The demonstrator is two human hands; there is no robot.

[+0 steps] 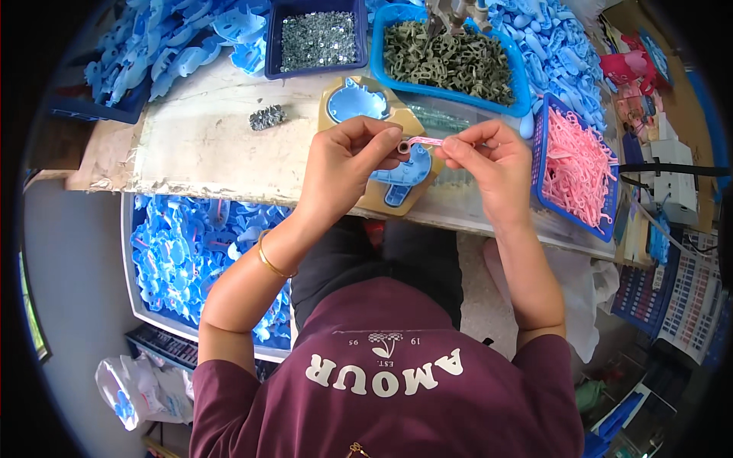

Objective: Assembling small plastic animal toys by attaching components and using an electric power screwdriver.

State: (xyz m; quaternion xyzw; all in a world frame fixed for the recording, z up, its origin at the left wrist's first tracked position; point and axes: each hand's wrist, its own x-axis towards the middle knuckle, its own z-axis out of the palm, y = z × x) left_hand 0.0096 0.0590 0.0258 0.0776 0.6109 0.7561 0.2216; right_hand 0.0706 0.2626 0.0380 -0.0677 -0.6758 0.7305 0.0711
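On the bench (183, 149) before the worker (382, 305), a block (372, 200) with two parts set in it lies in the middle, and above it a strap (426, 140) runs between the left fingers (380, 146) and right fingers (464, 150). Beyond the block I see a tray (272, 38) of bits, a basin (460, 100) of clips to its right, and a left-hand heap (172, 49) and right-hand heap (546, 49) of parts flanking both. A basket (571, 214) of straps stands on the right, a cluster (266, 117) of pieces lies left of the block, and lower down, left of the worker, is a bin (129, 263) of parts.
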